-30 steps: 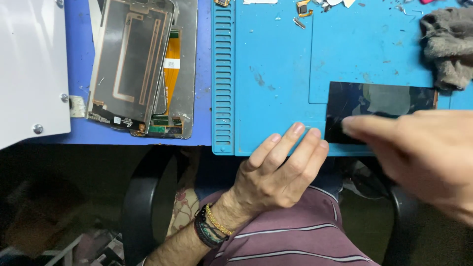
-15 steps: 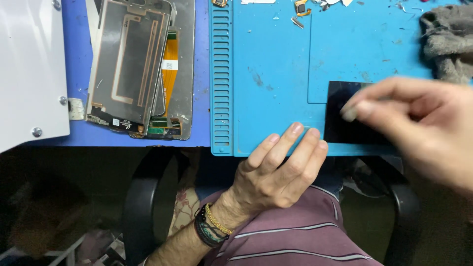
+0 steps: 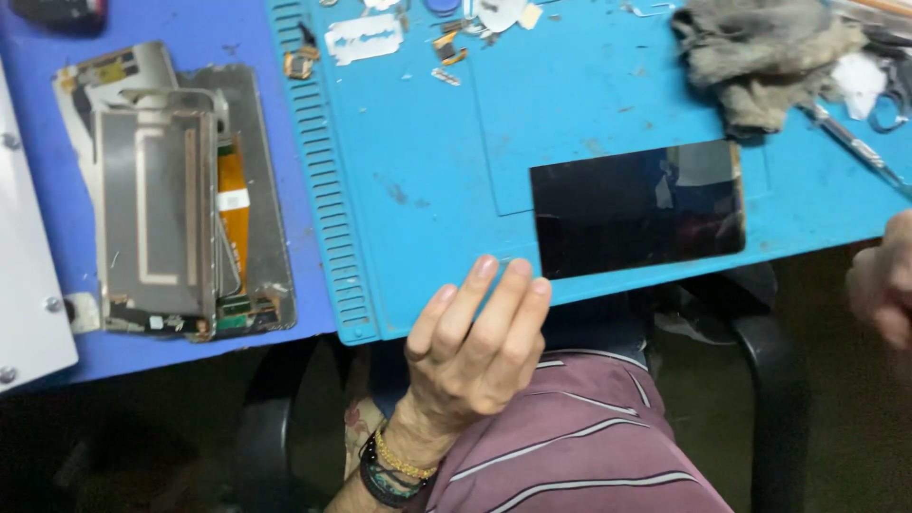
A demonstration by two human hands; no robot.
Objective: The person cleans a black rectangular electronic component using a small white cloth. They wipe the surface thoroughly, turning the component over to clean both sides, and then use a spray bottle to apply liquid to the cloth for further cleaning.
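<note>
- A stripped phone chassis (image 3: 180, 209) is left on the blue bench.
- The mat (image 3: 427, 209) edge is pressed by the empty, flat left hand (image 3: 475, 347).
- The dark glass panel (image 3: 638, 207) lies untouched on the mat; lifting is judged next.
- The right hand (image 3: 883, 280) is empty and loosely curled.

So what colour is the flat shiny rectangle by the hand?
Black glass panel, glossy with pale reflections; head view.
</note>
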